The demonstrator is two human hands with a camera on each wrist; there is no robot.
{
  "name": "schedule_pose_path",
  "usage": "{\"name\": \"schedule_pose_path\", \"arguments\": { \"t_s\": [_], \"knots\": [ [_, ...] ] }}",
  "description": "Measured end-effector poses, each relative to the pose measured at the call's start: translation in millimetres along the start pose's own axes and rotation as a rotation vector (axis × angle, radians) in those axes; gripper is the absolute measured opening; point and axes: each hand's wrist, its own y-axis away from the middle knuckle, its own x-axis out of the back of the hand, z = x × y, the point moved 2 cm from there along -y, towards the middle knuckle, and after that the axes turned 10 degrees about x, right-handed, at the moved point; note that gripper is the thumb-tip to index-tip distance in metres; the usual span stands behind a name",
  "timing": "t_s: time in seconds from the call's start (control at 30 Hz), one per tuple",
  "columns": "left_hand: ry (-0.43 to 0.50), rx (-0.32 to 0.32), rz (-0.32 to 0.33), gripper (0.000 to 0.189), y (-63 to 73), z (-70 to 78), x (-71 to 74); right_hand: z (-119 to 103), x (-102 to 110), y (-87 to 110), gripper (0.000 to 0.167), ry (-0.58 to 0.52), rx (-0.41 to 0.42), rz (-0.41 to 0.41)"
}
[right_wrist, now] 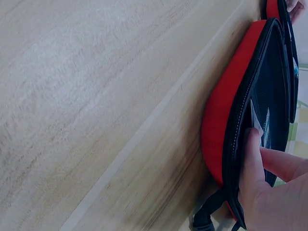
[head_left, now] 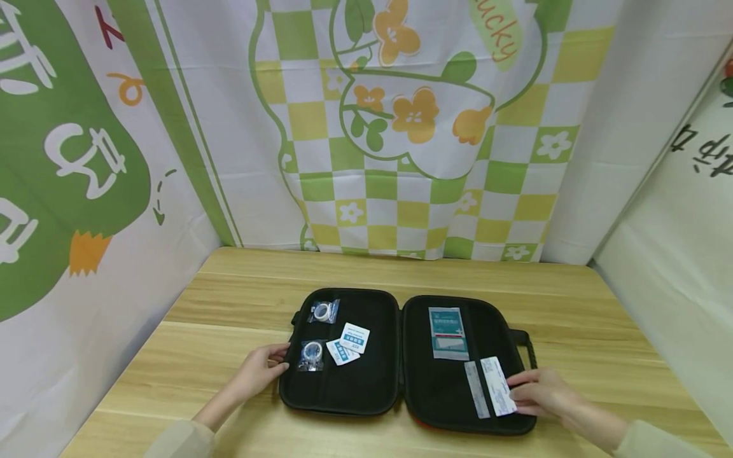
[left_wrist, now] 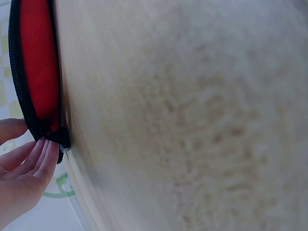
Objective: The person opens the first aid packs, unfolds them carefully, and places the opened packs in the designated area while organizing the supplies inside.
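A black-lined zip case [head_left: 372,391] with a red outer shell lies spread open on the table. My left hand [head_left: 262,369] holds the left half's outer edge, thumb at the zip rim and fingers against the red side [left_wrist: 41,62]. At the right half, my right hand [head_left: 541,395] pinches a long white printed packet [head_left: 499,386] by its right edge. Beside that packet lies a narrow grey strip [head_left: 477,389], and above them a teal and clear packet [head_left: 449,333]. In the right wrist view my thumb [right_wrist: 252,154] reaches inside the rim.
In the left half are two wrapped white tape rolls, an upper roll [head_left: 322,312] and a lower roll [head_left: 312,352], next to two small white-and-blue sachets [head_left: 354,338]. A black carry handle [head_left: 523,346] sticks out right. Printed curtains [head_left: 366,191] enclose the wooden table [head_left: 240,286].
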Motion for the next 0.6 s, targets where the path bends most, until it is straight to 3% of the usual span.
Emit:
{"name": "schedule_pose_path", "arguments": {
  "t_s": [0.23, 0.47, 0.6],
  "knots": [
    [0.007, 0.006, -0.001, 0.037, -0.1, -0.3, 0.1, 0, -6, -1.2, 0.036, 0.032, -0.013, 0.007],
    [0.011, 0.015, 0.001, 0.038, -0.1, -0.7, -0.3, 1, -17, -4.0, 0.027, 0.063, -0.079, 0.041],
    [0.013, 0.015, 0.003, 0.037, 0.0, -0.6, -0.6, 2, -21, -5.0, 0.028, 0.036, -0.058, -0.008]
  ]
}}
